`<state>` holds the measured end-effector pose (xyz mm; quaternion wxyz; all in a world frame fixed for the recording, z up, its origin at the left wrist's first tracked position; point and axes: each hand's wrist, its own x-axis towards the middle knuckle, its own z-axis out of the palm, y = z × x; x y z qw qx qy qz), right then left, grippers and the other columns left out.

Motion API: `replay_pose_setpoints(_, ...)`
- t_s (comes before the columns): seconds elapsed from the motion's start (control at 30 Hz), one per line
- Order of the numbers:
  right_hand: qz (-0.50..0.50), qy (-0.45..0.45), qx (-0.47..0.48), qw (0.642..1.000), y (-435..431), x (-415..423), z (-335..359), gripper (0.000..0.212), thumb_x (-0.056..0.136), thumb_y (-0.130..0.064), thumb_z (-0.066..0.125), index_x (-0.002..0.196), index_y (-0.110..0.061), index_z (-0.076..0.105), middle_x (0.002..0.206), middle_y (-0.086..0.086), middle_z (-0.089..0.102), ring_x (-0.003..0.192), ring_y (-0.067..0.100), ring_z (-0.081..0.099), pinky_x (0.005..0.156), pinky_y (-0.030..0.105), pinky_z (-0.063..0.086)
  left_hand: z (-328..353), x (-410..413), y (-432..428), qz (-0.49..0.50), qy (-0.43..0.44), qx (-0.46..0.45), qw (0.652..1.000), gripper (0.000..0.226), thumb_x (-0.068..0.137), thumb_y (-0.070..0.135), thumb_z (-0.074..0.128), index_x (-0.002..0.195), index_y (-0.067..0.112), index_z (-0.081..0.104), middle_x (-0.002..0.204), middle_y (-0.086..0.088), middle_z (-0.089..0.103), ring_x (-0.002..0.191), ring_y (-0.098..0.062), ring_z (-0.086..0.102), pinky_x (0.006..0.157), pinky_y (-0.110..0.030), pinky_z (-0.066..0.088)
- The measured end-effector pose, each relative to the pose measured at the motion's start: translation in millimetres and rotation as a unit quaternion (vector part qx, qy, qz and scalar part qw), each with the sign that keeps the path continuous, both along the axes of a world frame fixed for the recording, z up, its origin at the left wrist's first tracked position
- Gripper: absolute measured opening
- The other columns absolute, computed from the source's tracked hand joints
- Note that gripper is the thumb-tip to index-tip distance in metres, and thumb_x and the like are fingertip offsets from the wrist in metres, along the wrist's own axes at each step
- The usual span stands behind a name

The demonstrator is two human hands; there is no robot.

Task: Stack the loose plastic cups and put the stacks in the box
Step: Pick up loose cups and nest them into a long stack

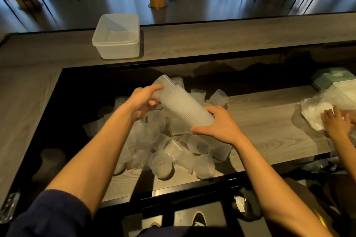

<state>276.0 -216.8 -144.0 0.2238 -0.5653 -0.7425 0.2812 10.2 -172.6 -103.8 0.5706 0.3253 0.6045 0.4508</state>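
A long stack of translucent ribbed plastic cups lies tilted in the air above the pile, held at both ends. My left hand grips its upper far end and my right hand clasps its lower near end. Beneath them a heap of several loose cups lies on the lower wooden counter, some upright, some on their sides. The translucent plastic box stands on the raised ledge at the back left, beyond my left hand; I cannot tell if it holds anything.
Another person's hand rests on crumpled white plastic wrapping at the right edge. A pale green box sits behind it. Black frame edges border the counter. Chairs and round tables stand on the floor beyond the ledge.
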Motion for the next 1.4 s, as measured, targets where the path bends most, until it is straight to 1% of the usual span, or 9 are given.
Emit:
replay_pose_setpoints(0.3, -0.009, -0.044, 0.019, 0.999, 9.0, -5.0, -4.3, 0.078, 0.062, -0.068, 0.083, 0.125, -0.028, 0.060, 0.112, -0.008, 0.056, 0.104, 0.012, 0.053, 0.084, 0.037, 0.055, 2.9, 2.1, -11.2, -0.006, -0.002, 0.006, 1.000, 0.037, 0.089, 0.033, 0.074, 0.118, 0.011, 0.067, 0.101, -0.004, 0.074, 0.072, -0.006, 0.072, 0.060, -0.020, 0.053)
replay_pose_setpoints(0.4, -0.014, -0.060, 0.017, 0.998, 10.7, -9.5, -5.3, 0.084, 0.057, -0.076, 0.076, 0.125, -0.029, 0.060, 0.111, -0.009, 0.055, 0.101, 0.012, 0.054, 0.083, 0.043, 0.057, 1.2, 2.5, -13.4, -0.044, 0.035, 0.008, 0.998, 0.032, 0.090, 0.035, 0.072, 0.111, 0.011, 0.070, 0.088, 0.001, 0.076, 0.089, -0.018, 0.064, 0.075, -0.027, 0.050)
replay_pose_setpoints(0.47, -0.020, -0.065, 0.019, 0.997, 12.4, -11.8, -4.9, 0.085, 0.055, -0.078, 0.074, 0.123, -0.029, 0.060, 0.110, -0.008, 0.055, 0.100, 0.013, 0.054, 0.082, 0.043, 0.057, 0.3, 3.4, -15.1, -0.080, 0.054, 0.008, 0.995, 0.034, 0.091, 0.041, 0.070, 0.112, 0.015, 0.069, 0.098, -0.002, 0.073, 0.099, -0.022, 0.059, 0.082, -0.032, 0.046)
replay_pose_setpoints(0.63, -0.009, -0.063, 0.028, 0.998, 18.4, -15.0, -5.7, 0.084, 0.054, -0.080, 0.072, 0.121, -0.029, 0.062, 0.110, -0.007, 0.058, 0.100, 0.012, 0.054, 0.080, 0.034, 0.054, -3.3, -2.4, -20.2, -0.192, 0.149, -0.038, 0.969, 0.097, 0.074, 0.083, 0.054, 0.151, 0.026, 0.042, 0.146, 0.001, 0.048, 0.131, -0.024, 0.048, 0.114, -0.052, 0.032)
replay_pose_setpoints(0.77, -0.020, -0.056, 0.027, 0.998, 16.1, -17.9, -5.5, 0.078, 0.060, -0.072, 0.081, 0.121, -0.027, 0.063, 0.109, -0.008, 0.056, 0.100, 0.012, 0.053, 0.077, 0.032, 0.051, -20.2, -13.8, -22.9, -0.141, 0.208, -0.027, 0.968, 0.074, 0.097, 0.068, 0.039, 0.153, 0.020, 0.039, 0.150, -0.008, 0.047, 0.138, -0.030, 0.045, 0.112, -0.048, 0.035)
replay_pose_setpoints(0.87, -0.022, -0.047, 0.025, 0.998, 14.5, -17.1, -7.1, 0.070, 0.066, -0.061, 0.086, 0.121, -0.023, 0.064, 0.109, -0.007, 0.056, 0.099, 0.012, 0.052, 0.077, 0.031, 0.049, -43.0, -30.6, -29.3, -0.203, 0.447, -0.008, 0.871, 0.047, 0.097, 0.030, 0.058, 0.141, 0.013, 0.051, 0.137, -0.010, 0.056, 0.129, -0.031, 0.052, 0.100, -0.040, 0.045)
replay_pose_setpoints(0.97, -0.025, -0.054, 0.015, 0.998, 14.7, -15.4, -10.6, 0.077, 0.063, -0.067, 0.084, 0.123, -0.024, 0.064, 0.111, -0.006, 0.058, 0.101, 0.012, 0.053, 0.081, 0.036, 0.054, -65.1, -38.9, -38.2, -0.293, 0.543, -0.024, 0.787, 0.075, 0.085, 0.009, 0.069, 0.153, 0.017, 0.037, 0.153, -0.008, 0.045, 0.140, -0.029, 0.043, 0.113, -0.041, 0.040)
replay_pose_setpoints(1.1, -0.028, -0.048, 0.004, 0.998, 13.6, -14.2, -13.1, 0.088, 0.054, -0.079, 0.075, 0.123, -0.024, 0.063, 0.111, -0.006, 0.060, 0.101, 0.012, 0.055, 0.080, 0.037, 0.057, -87.2, -38.8, -43.3, -0.342, 0.569, -0.023, 0.748, 0.084, 0.085, 0.011, 0.072, 0.156, 0.024, 0.029, 0.160, -0.006, 0.033, 0.148, -0.029, 0.031, 0.119, -0.044, 0.033)
replay_pose_setpoints(1.4, -0.039, -0.049, 0.002, 0.998, 11.7, -11.9, -14.3, 0.080, 0.062, -0.067, 0.084, 0.124, -0.021, 0.063, 0.111, -0.005, 0.059, 0.100, 0.012, 0.055, 0.077, 0.033, 0.056, -100.9, -40.9, -42.4, -0.326, 0.615, 0.015, 0.718, 0.077, 0.089, 0.034, 0.072, 0.154, 0.028, 0.030, 0.154, -0.005, 0.041, 0.140, -0.030, 0.041, 0.115, -0.051, 0.035)
